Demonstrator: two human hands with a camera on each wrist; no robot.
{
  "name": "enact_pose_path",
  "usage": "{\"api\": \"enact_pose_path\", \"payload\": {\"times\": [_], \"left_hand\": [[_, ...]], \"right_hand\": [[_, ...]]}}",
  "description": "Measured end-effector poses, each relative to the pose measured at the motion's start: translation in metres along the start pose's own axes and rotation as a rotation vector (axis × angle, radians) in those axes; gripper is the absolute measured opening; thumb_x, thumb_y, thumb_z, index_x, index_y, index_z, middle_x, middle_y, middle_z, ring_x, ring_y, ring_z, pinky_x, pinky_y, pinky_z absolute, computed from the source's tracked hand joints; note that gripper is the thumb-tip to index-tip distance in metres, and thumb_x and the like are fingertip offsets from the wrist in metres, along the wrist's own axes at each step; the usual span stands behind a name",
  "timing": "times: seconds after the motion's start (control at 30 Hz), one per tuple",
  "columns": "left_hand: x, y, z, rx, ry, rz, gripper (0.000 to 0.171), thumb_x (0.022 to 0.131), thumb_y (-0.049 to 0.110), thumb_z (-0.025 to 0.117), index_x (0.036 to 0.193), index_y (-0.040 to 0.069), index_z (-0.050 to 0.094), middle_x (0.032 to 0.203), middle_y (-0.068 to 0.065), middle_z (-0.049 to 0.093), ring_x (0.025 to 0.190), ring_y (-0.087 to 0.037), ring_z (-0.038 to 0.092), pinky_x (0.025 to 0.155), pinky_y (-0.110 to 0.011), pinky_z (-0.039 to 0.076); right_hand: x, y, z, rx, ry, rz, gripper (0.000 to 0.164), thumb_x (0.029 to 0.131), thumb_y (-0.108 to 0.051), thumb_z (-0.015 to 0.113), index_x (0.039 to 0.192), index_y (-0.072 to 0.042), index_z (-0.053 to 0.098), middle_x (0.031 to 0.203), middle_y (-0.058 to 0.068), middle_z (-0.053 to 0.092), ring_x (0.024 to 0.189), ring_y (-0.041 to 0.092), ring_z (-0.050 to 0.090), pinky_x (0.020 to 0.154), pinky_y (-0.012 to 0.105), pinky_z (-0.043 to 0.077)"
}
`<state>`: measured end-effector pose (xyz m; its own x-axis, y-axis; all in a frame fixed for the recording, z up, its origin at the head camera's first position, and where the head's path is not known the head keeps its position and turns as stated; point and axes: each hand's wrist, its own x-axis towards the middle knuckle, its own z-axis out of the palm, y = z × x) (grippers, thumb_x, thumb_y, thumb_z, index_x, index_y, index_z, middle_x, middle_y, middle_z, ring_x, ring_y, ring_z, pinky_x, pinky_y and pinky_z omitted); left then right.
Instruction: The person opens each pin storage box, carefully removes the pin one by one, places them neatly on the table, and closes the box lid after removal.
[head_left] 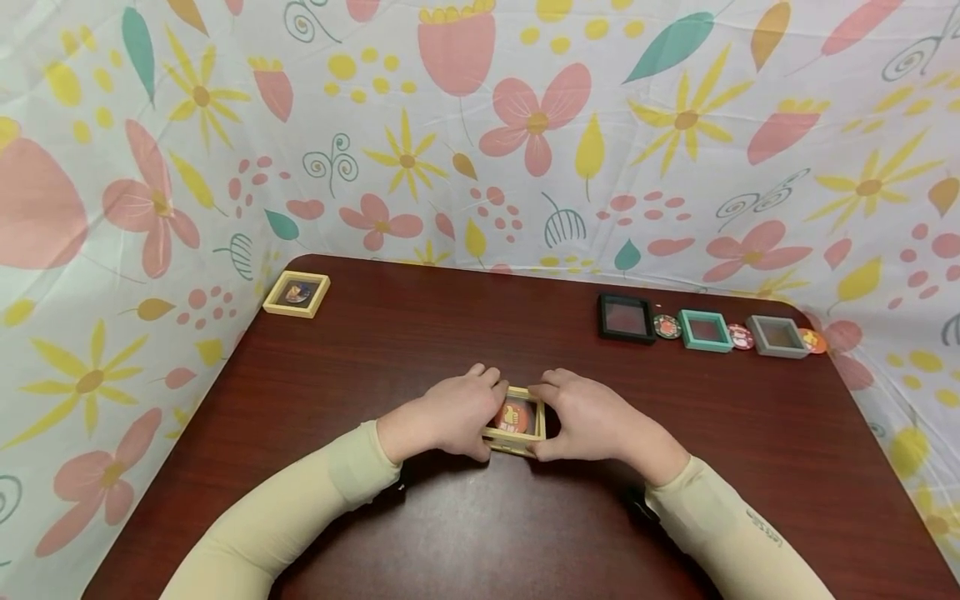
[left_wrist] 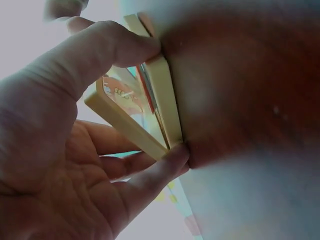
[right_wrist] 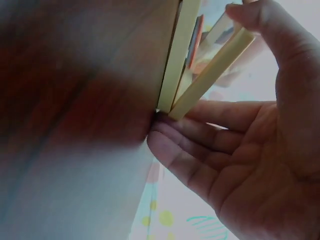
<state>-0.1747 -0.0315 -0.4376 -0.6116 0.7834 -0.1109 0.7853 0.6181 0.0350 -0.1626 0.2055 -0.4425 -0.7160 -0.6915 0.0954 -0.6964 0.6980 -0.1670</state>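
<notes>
A small yellow display frame (head_left: 517,448) lies at the table's middle, its two halves apart at the near side and meeting at the far side like a hinge. Between its clear films is a round orange badge (head_left: 514,417). My left hand (head_left: 459,414) holds its left side: in the left wrist view the thumb presses the lower half (left_wrist: 165,90) and the fingers reach the joined edge. From the right, my right hand (head_left: 588,417) grips it too, its thumb on the raised upper half (right_wrist: 215,75) and its fingers around the far edge.
Another yellow frame (head_left: 297,294) with a badge inside sits at the back left. Along the back right stand a black frame (head_left: 626,337), a teal frame (head_left: 707,346) and a grey frame (head_left: 780,351), each beside a round badge (head_left: 667,327). Patterned cloth (head_left: 450,125) hangs behind the table.
</notes>
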Motion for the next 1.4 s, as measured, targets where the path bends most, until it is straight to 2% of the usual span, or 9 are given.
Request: {"api": "enact_pose_path", "payload": {"times": [0.27,0.43,0.63,0.73,0.93,1.13,1.3,1.4], "left_hand": [[-0.004,-0.001,-0.005,-0.052,-0.015,-0.014,0.094,0.07,0.045,0.082,0.142,-0.002,0.044,0.129,-0.008,0.052,0.112,-0.019,0.045,0.089,-0.026,0.043],[-0.006,0.0,-0.006,-0.115,0.013,-0.048,0.097,0.065,0.046,0.089,0.14,0.004,0.044,0.127,-0.004,0.055,0.111,-0.017,0.048,0.087,-0.028,0.045],[-0.008,0.0,0.002,-0.193,0.092,-0.068,0.099,0.059,0.046,0.093,0.131,0.006,0.039,0.113,0.0,0.055,0.1,-0.016,0.051,0.077,-0.028,0.048],[-0.01,0.0,0.003,-0.212,0.123,-0.074,0.101,0.058,0.045,0.093,0.131,0.006,0.036,0.112,0.0,0.054,0.1,-0.016,0.052,0.074,-0.028,0.049],[-0.01,0.0,0.003,-0.225,0.129,-0.092,0.119,0.058,0.046,0.094,0.146,0.007,0.023,0.124,-0.004,0.055,0.11,-0.017,0.055,0.075,-0.032,0.051],[-0.01,-0.001,0.005,-0.212,0.144,-0.098,0.132,0.055,0.049,0.094,0.151,0.009,0.013,0.126,-0.007,0.056,0.113,-0.016,0.055,0.074,-0.032,0.052],[-0.009,-0.002,0.005,-0.217,0.156,-0.103,0.147,0.052,0.053,0.094,0.157,0.013,-0.001,0.121,-0.005,0.056,0.11,-0.015,0.055,0.073,-0.031,0.052],[-0.009,-0.003,0.006,-0.221,0.157,-0.108,0.152,0.051,0.056,0.093,0.157,0.015,-0.008,0.12,-0.004,0.056,0.11,-0.015,0.055,0.074,-0.031,0.052]], "right_hand": [[-0.001,0.011,-0.001,0.143,-0.015,0.008,0.065,0.074,-0.056,0.073,0.121,-0.011,0.066,0.109,-0.005,0.048,0.093,0.007,0.046,0.074,0.025,0.045],[-0.001,0.019,-0.002,0.295,-0.052,0.028,0.058,0.085,-0.058,0.067,0.124,-0.015,0.066,0.109,-0.006,0.048,0.088,0.01,0.051,0.071,0.025,0.045],[-0.002,0.028,-0.003,0.446,-0.103,0.031,0.06,0.091,-0.06,0.061,0.13,-0.014,0.063,0.111,-0.004,0.049,0.081,0.009,0.054,0.07,0.029,0.049],[-0.002,0.032,-0.004,0.462,-0.104,0.039,0.059,0.092,-0.058,0.06,0.131,-0.014,0.062,0.111,-0.005,0.05,0.082,0.006,0.054,0.072,0.031,0.05],[-0.003,0.037,-0.005,0.476,-0.08,0.082,0.046,0.097,-0.056,0.054,0.124,-0.022,0.066,0.111,-0.01,0.055,0.089,0.006,0.055,0.076,0.034,0.049],[-0.004,0.041,-0.007,0.531,-0.063,0.187,0.035,0.098,-0.056,0.05,0.118,-0.032,0.066,0.102,-0.014,0.063,0.087,0.009,0.056,0.073,0.035,0.048],[-0.003,0.042,-0.009,0.567,-0.077,0.266,0.039,0.099,-0.059,0.047,0.116,-0.029,0.066,0.094,-0.005,0.065,0.084,0.012,0.058,0.074,0.037,0.047],[-0.003,0.043,-0.01,0.567,-0.079,0.277,0.043,0.1,-0.059,0.045,0.117,-0.026,0.067,0.093,-0.001,0.066,0.084,0.013,0.058,0.076,0.038,0.047]]}}
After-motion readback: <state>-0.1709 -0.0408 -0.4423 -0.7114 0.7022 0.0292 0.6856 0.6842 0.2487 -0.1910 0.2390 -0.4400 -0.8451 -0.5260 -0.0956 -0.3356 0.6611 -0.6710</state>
